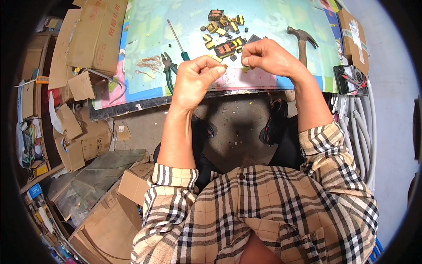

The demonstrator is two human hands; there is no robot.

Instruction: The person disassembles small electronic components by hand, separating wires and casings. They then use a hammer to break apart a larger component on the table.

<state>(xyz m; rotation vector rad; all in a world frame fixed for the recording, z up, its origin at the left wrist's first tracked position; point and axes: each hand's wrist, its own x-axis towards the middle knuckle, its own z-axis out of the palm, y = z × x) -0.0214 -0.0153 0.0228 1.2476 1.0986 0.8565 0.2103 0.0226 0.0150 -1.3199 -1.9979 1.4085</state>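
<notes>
The left hand (193, 82) has its thumb and pointing finger pinched around a small brown piece (225, 66) (it is too tiny to tell just what it is). That piece sits at the fingertips, over the near part of the counter (272, 20). The right hand (276, 58) is close by, with its fingers curled in and its thumb up against them. I can't tell if it is holding anything.

Past the two hands is a messy bunch of yellow and black parts (225, 47), some big and some little. To the left of the bunch lies a screwdriver (184, 56) with a green handle, its metal tip pointing away from the person. Next to it are cutting pliers (168, 68) with dark green handles, partly behind the left hand. A thin, tangled heap of copper-coloured wire (150, 64) lies to the left of the pliers.

On the other side, past the right hand, there is a hammer (303, 43) with its head at the far end. A big cardboard box (94, 42) stands at the left of the counter, and a smaller brown carton (351, 42) is at the right.
</notes>
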